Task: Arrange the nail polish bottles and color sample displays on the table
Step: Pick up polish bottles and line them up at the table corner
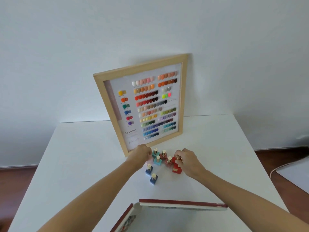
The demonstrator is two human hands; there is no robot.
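Red bottle (176, 168) (gold cap) held by right fingers (179, 160); left fingers (148, 152) curled beside teal bottle (155, 154).

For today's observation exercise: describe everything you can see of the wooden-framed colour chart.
The colour chart is a flat white board in a pale wooden frame. It stands tilted back against the wall, its lower edge on the table, turned slightly askew. Rows of small nail-shaped colour samples fill the middle and right; a column of six larger swatches runs down the left, beside a pinkish strip. "128" is printed near the bottom. The left hand overlaps its lower edge; contact is unclear.
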